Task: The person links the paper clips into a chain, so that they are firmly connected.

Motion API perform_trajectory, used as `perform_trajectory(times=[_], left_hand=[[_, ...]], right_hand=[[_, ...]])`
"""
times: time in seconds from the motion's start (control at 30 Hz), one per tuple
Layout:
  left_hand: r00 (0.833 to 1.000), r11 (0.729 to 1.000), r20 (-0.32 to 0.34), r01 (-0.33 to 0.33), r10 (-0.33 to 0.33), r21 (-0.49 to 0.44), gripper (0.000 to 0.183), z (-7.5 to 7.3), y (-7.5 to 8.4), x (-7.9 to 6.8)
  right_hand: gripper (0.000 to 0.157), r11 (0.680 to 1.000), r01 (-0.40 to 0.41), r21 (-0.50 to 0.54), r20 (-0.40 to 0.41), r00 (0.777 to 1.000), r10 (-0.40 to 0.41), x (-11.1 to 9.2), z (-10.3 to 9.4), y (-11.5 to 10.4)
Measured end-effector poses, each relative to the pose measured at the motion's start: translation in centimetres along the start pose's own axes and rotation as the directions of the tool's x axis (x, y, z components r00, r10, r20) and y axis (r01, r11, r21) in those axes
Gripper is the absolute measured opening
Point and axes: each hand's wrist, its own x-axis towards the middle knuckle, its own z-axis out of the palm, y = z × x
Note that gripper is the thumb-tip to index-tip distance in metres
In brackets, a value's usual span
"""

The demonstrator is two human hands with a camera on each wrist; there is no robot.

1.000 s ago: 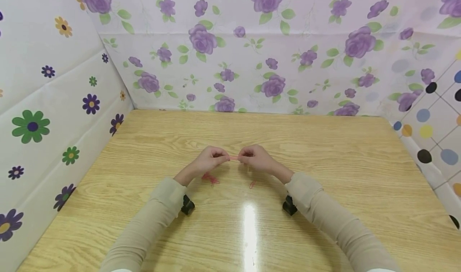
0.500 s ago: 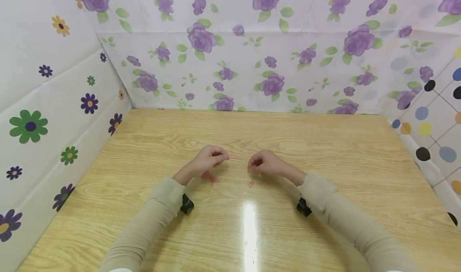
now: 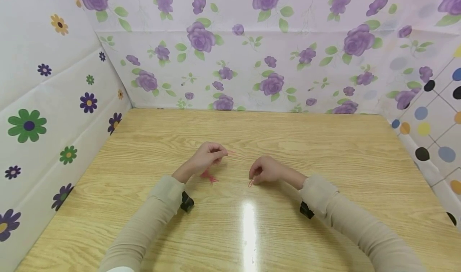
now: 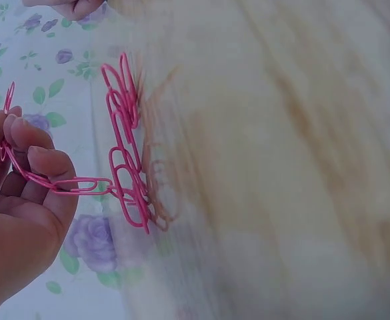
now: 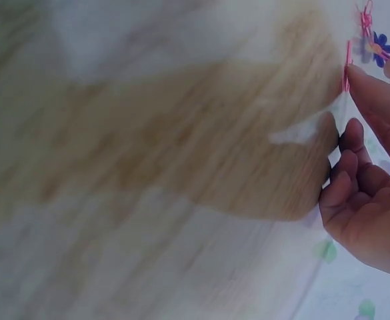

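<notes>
Between thumb and fingertips, my left hand (image 3: pixel 209 156) pinches a chain of pink paper clips (image 4: pixel 81 185). One clip (image 4: pixel 9 97) sticks up past the fingertips, while linked clips pass below the fingers to a heap on the table (image 4: pixel 125 147). In the head view that heap (image 3: pixel 209 176) lies just below the left hand. My right hand (image 3: pixel 267 170) is low over the table, fingers bent downward. Its thumb tip (image 5: pixel 356 75) is right at a loose pink paper clip (image 5: pixel 347 57), with a gap between thumb and forefinger in the right wrist view.
The wood-grain table (image 3: pixel 306 140) has a bright reflection near its front. Floral sheeting (image 3: pixel 230 63) rises behind it, with patterned sheets on the left (image 3: pixel 54 103) and right (image 3: pixel 432 144). Dark wrist devices (image 3: pixel 187 202) sit under the sleeves.
My right hand has left the clips at the left fingertips, moving right and down toward the loose paper clip. My left hand keeps its pinch on the chain, slightly higher in view.
</notes>
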Motion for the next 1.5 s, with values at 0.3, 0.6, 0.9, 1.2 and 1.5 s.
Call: perform_trajectory(times=[0.3, 0.6, 0.9, 1.2, 1.5], left_hand=[[1.0, 1.0, -0.004, 0.0, 0.0, -0.03, 0.029, -0.1, 0.0, 0.0], [1.0, 1.0, -0.001, 0.006, -0.006, -0.025, 0.029, -0.1, -0.1, -0.1], [1.0, 1.0, -0.009, 0.01, -0.01, -0.017, 0.027, 0.0, 0.0, -0.2], [1.0, 1.0, -0.002, 0.001, -0.001, -0.006, 0.028, 0.0, -0.1, -0.1], [1.0, 1.0, 0.005, -0.002, 0.002, 0.021, 0.027, 0.2, 0.0, -0.3]], right_hand=[[0.01, 0.998, 0.018, -0.06, 0.019, 1.0, -0.017, 0.0, 0.3, 0.2], [0.004, 0.994, -0.048, 0.096, -0.051, 0.997, 0.054, -0.2, -0.3, 0.3], [0.016, 0.98, -0.061, 0.189, -0.028, 0.997, 0.068, -0.5, -0.8, -0.1], [0.016, 0.995, -0.034, 0.09, -0.142, 0.989, 0.046, -0.4, -1.2, 0.3], [0.019, 0.969, -0.153, 0.195, -0.165, 0.968, 0.186, -0.1, -1.4, 0.4]])
